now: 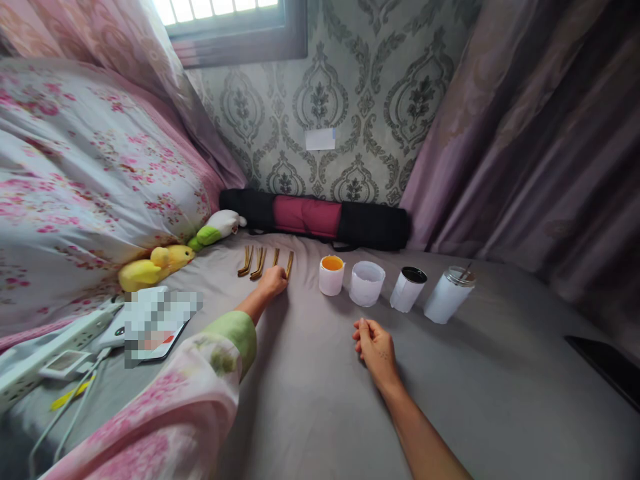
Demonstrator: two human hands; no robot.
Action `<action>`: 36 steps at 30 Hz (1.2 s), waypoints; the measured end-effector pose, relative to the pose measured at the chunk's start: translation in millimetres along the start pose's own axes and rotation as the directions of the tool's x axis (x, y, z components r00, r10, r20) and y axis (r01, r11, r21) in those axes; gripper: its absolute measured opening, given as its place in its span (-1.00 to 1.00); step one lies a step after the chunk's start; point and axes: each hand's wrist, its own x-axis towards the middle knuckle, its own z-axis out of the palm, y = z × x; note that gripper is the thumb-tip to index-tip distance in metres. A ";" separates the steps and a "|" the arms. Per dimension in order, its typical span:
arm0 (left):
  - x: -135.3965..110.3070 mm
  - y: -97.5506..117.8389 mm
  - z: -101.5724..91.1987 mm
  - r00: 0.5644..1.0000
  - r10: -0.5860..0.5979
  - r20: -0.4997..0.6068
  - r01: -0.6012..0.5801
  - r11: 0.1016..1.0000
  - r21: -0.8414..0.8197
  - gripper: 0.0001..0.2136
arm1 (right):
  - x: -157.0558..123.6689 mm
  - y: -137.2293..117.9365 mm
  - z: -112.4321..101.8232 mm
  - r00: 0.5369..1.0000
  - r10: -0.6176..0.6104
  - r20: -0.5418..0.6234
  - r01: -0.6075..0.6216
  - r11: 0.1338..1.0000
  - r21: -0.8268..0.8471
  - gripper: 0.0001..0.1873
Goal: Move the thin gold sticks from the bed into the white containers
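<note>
My left hand is closed at the lower ends of the rightmost gold straws; its fingers hide the exact grip. Beside it on the sheet lie more gold bent metal straws in small groups. My right hand, fingers curled and nothing visible in them, hovers below a row of white-wrapped containers. From left to right these are a cup with an orange inside, a wide white cup, a can with a dark inside and a glass jar with a thin stick-like piece showing at its mouth.
A black and maroon rolled bag lies along the wall. At left are plush toys, a power strip with cables, and a partly blurred white item. A dark flat device rests at the right edge.
</note>
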 end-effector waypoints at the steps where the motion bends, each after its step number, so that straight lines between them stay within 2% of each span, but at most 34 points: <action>1: -0.5 0.2 -0.4 1.000 -0.006 -0.002 0.005 1.000 -0.003 -0.79 | 0.1 0.1 -0.1 1.000 -0.002 0.000 0.002 1.000 -0.002 -0.59; 15: -1.4 1.4 -3.6 0.998 -0.061 -0.016 0.061 0.997 -0.037 -0.82 | -0.7 -1.5 -0.5 1.000 -0.014 -0.003 0.014 1.000 0.006 -0.58; 36: 8.9 -5.4 -5.0 0.995 -0.099 0.025 0.101 0.988 -0.118 -0.81 | -1.4 -1.4 -0.7 1.000 -0.023 -0.013 0.023 1.000 0.010 -0.56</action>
